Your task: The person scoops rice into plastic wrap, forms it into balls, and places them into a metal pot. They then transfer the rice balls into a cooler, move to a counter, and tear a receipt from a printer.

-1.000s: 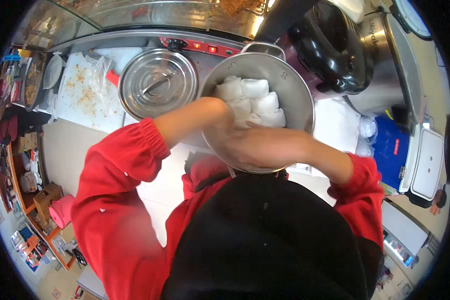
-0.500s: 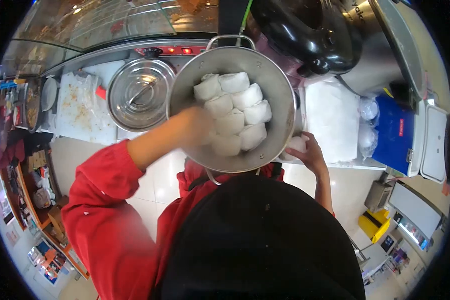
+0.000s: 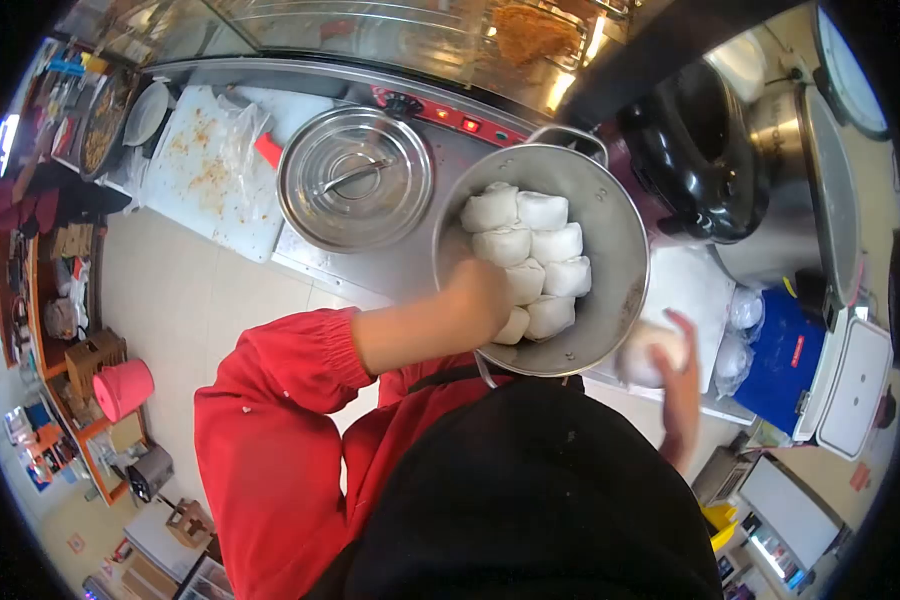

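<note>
Steel pot [image 3: 610, 290] sat before me, packed with white buns [image 3: 530, 250]. My left hand [image 3: 480, 290] reached inside, its fingers hidden among them. My right hand [image 3: 675, 370] gripped one more bun [image 3: 648, 352] just outside the pot's right rim.

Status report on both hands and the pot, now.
Left hand inside pot, on the white bundles. Right hand holds one white bundle beside the pot. Nothing in the way.

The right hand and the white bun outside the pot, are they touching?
Touching. The head view shows the right hand cupping the white bun beside the pot.
</note>
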A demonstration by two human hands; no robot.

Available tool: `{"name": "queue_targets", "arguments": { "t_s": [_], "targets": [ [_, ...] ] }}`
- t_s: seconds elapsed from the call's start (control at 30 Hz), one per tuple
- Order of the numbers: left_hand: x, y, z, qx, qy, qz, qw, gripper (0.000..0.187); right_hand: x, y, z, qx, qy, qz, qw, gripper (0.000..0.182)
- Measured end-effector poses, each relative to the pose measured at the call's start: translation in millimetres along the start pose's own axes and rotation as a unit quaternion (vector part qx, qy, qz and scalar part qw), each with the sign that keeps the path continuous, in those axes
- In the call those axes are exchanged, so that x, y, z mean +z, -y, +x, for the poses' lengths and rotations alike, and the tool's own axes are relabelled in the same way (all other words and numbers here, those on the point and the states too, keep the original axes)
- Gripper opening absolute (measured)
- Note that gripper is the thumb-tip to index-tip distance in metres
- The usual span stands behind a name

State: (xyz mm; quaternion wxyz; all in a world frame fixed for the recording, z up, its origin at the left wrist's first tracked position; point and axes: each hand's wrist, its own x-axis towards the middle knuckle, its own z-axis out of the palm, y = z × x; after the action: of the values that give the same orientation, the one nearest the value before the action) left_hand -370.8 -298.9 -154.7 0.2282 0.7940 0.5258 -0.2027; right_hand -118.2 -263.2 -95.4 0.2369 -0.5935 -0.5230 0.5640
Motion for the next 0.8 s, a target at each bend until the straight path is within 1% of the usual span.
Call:
{"name": "queue_targets", "arguments": {
  "t_s": [0.03, 0.1, 0.17, 0.2, 0.23, 0.3, 0.33, 0.37, 0.4, 0.43, 0.47, 0.5, 0.53, 0.57, 0.67, 0.77, 0.8],
  "targets": [
    [1.6, -0.4, 0.8, 0.01, -0.004, 0.013, 1.0, 0.014, 1.3, 21.3, 3.0, -0.019, 0.005, 0.051, 0.999, 0.049],
    [2.6, -0.2, 0.7, 0.033, -0.014, 0.042, 0.999, 0.013, 24.0, 52.0, 18.8, -0.099, 0.06, 0.06, 0.991, 0.044],
    [-2.8, 1.4, 0.3, 0.045, 0.013, 0.01, 0.999, 0.014, 64.4, 59.7, 51.8, -0.107, 0.152, 0.01, 0.982, 0.043],
    [-5.6, 2.3, -0.1, 0.051, 0.025, -0.005, 0.998, 0.014, 88.4, 59.1, 66.8, -0.087, 0.191, 0.0, 0.978, 0.043],
    [-6.2, 1.9, -1.6, 0.069, 0.018, 0.006, 0.997, 0.015, 111.9, 53.6, 80.1, -0.064, 0.23, -0.012, 0.971, 0.043],
    [-5.2, 3.2, -2.3, 0.102, 0.003, 0.03, 0.994, 0.016, 152.4, 26.2, 108.2, -0.089, 0.261, -0.064, 0.959, 0.047],
    [-4.6, 2.9, 2.6, 0.075, 0.041, -0.002, 0.996, 0.019, 164.8, 14.8, 113.0, -0.095, 0.25, -0.12, 0.956, 0.049],
    [-8.1, 2.9, 3.2, 0.076, 0.055, 0.002, 0.996, 0.019, 174.0, 4.0, 117.6, -0.101, 0.239, -0.176, 0.95, 0.051],
    [-10.8, 1.9, 2.6, 0.078, 0.07, 0.006, 0.994, 0.02, 180.7, -2.2, 114.3, -0.187, 0.226, -0.208, 0.933, 0.053],
    [-11.2, -0.7, 2.6, 0.084, 0.088, 0.007, 0.993, 0.02, 184.3, -4.5, 116.7, -0.197, 0.226, -0.232, 0.925, 0.054],
    [-9.6, -4.2, 4.6, 0.071, 0.112, 0.003, 0.991, 0.021, 187.4, -7.1, 118.4, -0.205, 0.225, -0.255, 0.918, 0.055],
    [-8.0, -3.3, 3.0, 0.071, 0.096, -0.006, 0.993, 0.021, 190.8, -7.0, 116.9, -0.21, 0.222, -0.276, 0.911, 0.055],
    [-6.5, -1.4, 0.7, 0.072, 0.082, -0.014, 0.994, 0.022, 194.2, -5.1, 120.1, -0.191, 0.242, -0.299, 0.903, 0.059],
    [-7.4, 0.9, -0.5, 0.074, 0.066, -0.019, 0.995, 0.022, 197.4, -2.5, 123.2, -0.191, 0.252, -0.352, 0.881, 0.061],
    [-18.5, 4.8, -6.4, 0.123, 0.072, -0.019, 0.99, 0.019, 212.0, 4.4, 122.9, -0.185, 0.265, -0.508, 0.798, 0.068],
    [-8.2, -7.8, -23.7, 0.062, -0.121, -0.041, 0.99, 0.016, 221.8, 5.8, 129.7, -0.128, 0.359, -0.593, 0.709, 0.069],
    [-6.7, -11.1, -34.8, 0.075, -0.167, -0.052, 0.982, 0.018, 217.5, 7.2, 126.3, -0.155, 0.377, -0.593, 0.695, 0.066]
  ]
}}
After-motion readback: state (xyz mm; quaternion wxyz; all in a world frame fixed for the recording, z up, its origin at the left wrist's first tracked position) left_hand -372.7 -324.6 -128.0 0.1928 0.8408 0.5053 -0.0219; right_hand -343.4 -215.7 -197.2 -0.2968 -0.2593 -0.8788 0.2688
